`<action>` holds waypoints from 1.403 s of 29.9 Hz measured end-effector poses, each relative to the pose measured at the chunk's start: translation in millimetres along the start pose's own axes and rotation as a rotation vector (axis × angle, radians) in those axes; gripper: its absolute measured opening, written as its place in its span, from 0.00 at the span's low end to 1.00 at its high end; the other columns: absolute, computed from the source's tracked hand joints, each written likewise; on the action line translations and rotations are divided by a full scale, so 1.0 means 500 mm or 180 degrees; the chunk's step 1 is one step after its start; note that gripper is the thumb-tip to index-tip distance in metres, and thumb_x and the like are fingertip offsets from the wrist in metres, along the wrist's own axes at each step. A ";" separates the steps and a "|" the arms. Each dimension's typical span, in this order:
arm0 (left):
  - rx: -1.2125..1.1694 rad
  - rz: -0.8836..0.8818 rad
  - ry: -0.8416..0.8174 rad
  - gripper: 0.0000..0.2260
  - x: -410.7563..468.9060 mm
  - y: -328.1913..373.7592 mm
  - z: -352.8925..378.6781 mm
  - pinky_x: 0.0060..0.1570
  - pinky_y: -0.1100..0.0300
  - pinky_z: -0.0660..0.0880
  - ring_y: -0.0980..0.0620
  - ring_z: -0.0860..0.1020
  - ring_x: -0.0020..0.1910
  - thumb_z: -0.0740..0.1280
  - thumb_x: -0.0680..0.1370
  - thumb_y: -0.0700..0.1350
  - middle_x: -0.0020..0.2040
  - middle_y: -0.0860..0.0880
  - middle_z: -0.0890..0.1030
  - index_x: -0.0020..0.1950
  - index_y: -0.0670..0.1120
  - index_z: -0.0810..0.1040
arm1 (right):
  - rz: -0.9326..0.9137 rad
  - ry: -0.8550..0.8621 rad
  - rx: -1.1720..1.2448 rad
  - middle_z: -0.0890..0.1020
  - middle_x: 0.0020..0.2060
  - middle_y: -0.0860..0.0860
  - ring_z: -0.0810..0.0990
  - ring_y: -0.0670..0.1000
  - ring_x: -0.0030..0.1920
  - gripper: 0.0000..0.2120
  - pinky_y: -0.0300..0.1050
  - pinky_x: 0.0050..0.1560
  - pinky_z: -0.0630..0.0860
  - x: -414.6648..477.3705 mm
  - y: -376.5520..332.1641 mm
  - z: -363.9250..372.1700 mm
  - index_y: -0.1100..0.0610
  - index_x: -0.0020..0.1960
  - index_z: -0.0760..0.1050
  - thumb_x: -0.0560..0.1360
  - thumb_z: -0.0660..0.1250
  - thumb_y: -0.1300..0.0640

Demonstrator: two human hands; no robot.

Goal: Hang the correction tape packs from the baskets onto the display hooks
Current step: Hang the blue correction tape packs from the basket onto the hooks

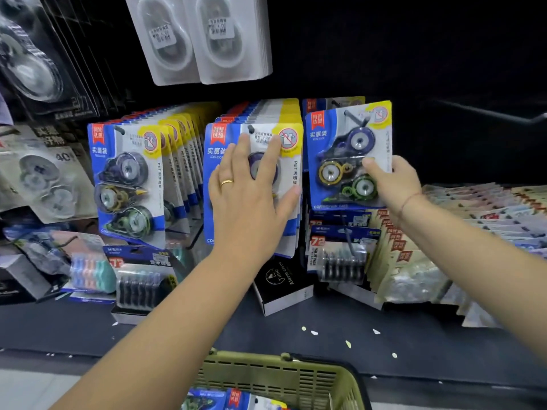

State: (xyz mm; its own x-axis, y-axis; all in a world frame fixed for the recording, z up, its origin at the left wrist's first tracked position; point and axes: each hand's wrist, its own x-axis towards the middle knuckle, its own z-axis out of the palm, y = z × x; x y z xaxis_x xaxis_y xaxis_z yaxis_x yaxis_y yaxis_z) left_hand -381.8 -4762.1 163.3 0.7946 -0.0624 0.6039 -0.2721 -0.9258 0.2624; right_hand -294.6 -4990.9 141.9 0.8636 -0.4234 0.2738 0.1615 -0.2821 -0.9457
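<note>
Three rows of blue and yellow correction tape packs hang on display hooks. My left hand lies flat, fingers spread, against the front pack of the middle row. My right hand pinches the lower right edge of a pack whose hole sits on the right hook. The left row hangs untouched. A green basket below holds more packs.
White blister packs hang above. A black Time alarm clock box and 72 value packs lie on the dark shelf, with beige packs stacked at the right. A bare black hook sticks out at the upper right.
</note>
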 end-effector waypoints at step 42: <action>-0.0850 -0.3359 -0.1664 0.27 -0.620 -0.340 0.092 0.58 0.47 0.72 0.36 0.76 0.59 0.61 0.82 0.62 0.61 0.37 0.77 0.66 0.38 0.70 | 0.2462 -0.1635 -0.1880 0.71 0.69 0.62 0.71 0.62 0.68 0.25 0.51 0.65 0.68 -0.661 0.416 -0.085 0.62 0.74 0.59 0.81 0.63 0.56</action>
State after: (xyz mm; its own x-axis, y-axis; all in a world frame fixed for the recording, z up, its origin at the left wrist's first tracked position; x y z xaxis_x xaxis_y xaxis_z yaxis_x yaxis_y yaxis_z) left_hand -556.7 -4602.7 -103.2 0.8001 0.4777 -0.3627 0.5887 -0.5096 0.6275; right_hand -566.9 -4946.1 -138.0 0.7509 -0.2935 -0.5916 -0.6446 -0.5204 -0.5600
